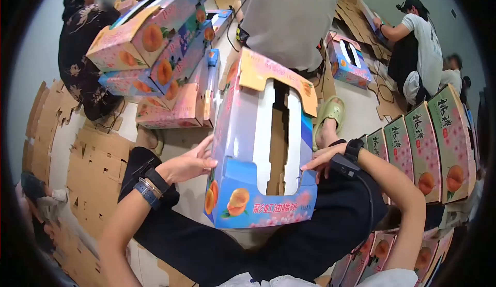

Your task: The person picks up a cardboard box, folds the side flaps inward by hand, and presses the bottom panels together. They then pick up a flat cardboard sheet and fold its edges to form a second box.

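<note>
A blue and pink fruit carton (243, 147) printed with peaches rests on my lap, its open bottom flaps facing up. My left hand (190, 164) presses flat against the carton's left side, fingers spread. My right hand (321, 159) touches the right edge near the white inner flap, fingers bent onto the cardboard. Both wrists wear bands; the right one carries a black device with a cable.
A stack of finished cartons (160, 49) lies ahead on the left. Upright cartons (434, 147) stand in a row at right. Flat brown cardboard blanks (95, 168) cover the floor at left. Three other people sit nearby: one back left, one directly ahead, one back right.
</note>
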Available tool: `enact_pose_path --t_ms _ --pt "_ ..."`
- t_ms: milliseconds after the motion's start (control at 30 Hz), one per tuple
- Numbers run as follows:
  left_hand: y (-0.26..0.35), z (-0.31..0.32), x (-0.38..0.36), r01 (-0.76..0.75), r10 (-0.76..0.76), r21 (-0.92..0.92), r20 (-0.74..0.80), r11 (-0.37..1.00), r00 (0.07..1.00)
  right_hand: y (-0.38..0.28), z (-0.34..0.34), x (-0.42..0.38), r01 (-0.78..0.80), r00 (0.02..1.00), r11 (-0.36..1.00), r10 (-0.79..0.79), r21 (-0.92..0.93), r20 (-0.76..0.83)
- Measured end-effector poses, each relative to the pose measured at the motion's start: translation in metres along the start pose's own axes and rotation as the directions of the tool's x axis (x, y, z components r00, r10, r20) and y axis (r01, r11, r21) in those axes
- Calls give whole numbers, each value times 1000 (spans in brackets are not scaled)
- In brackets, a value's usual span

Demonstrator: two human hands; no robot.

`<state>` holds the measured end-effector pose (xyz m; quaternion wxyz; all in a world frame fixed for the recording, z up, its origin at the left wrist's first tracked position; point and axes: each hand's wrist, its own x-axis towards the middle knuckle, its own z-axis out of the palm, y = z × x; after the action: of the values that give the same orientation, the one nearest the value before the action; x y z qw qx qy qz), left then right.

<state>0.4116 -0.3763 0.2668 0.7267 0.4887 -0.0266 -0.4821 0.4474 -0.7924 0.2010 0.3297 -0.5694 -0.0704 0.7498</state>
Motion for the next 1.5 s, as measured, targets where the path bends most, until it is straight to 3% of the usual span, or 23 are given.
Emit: enact_pose_path --t_ms 33,67,133,200,267,333,400,433,533,600,667,700,733,767,833,867,900,933,967,1100,1233,1367,1500 --pt "-9 -6 4 35 -35 40 9 999 999 2 2 -6 248 966 965 -239 -87 99" --pt "-19 -16 7 41 -42 33 13 999 999 0 4 -7 244 967 967 -235 -78 102" --pt "-43 -42 14 235 -232 198 -38 952 972 -36 34 -17 -181 952 975 207 132 -226" --pt "-93 -74 28 335 -347 280 -4 900 938 -26 35 -8 -89 962 996 84 -8 -261" --pt "-104 -69 33 412 -450 365 20 835 893 -32 33 3 24 998 997 -21 -72 51" --pt "-88 -37 32 638 -624 453 -205 623 754 -42 29 21 -94 992 987 104 -134 65" --pt "-110 -43 33 600 -597 533 -205 597 776 -54 32 27 -300 936 949 313 -96 162" --pt "-115 -47 36 549 -574 552 -149 627 805 -26 15 66 -250 895 906 351 -340 276" --pt "-121 -70 47 448 -525 580 -40 681 850 -21 17 68 -115 976 915 177 -386 130" --pt "-120 -92 53 242 -317 849 -94 469 944 -35 17 64 -95 985 901 147 -424 91" --pt "-93 -95 62 133 -129 958 -103 254 986 -61 13 56 -158 981 681 26 -715 -192" --pt "-65 -82 64 195 -104 977 -185 91 977 -67 5 58 -157 982 682 28 -714 -189" --pt "-39 -72 68 255 -64 964 -260 -73 964 -74 -4 60 -218 943 637 -58 -740 -327" --pt "-26 -77 75 248 -67 966 -253 -73 965 -78 -13 60 -285 878 598 -150 -749 -454" --pt "-9 -86 88 267 158 936 -234 -230 959 -91 -31 57 -348 781 524 -296 -777 -549" --pt "-7 -88 93 261 156 938 -229 -229 961 -99 -34 52 -393 738 511 -321 -765 -594" --pt "-5 -91 96 229 288 953 -167 -198 943 -97 -39 54 -395 739 512 -317 -763 -595" --pt "-4 -93 100 193 417 966 -106 -173 903 -92 -44 58 -471 652 410 -434 -781 -621" --pt "-3 -94 101 146 379 974 -70 -176 923 -87 -47 63 -552 560 310 -550 -774 -620" --pt "-10 -104 108 -92 213 946 163 -310 963 -64 -45 90 -701 440 259 -576 -664 -689" --pt "-26 -130 95 -139 235 934 223 -328 946 -63 -38 89 -709 475 247 -524 -660 -707" --pt "-41 -123 92 -144 276 928 246 -342 929 -59 -33 83 -711 421 291 -553 -640 -719" --pt "-41 -101 92 -64 337 866 259 -495 905 -62 -34 73 -621 513 457 -377 -637 -771"
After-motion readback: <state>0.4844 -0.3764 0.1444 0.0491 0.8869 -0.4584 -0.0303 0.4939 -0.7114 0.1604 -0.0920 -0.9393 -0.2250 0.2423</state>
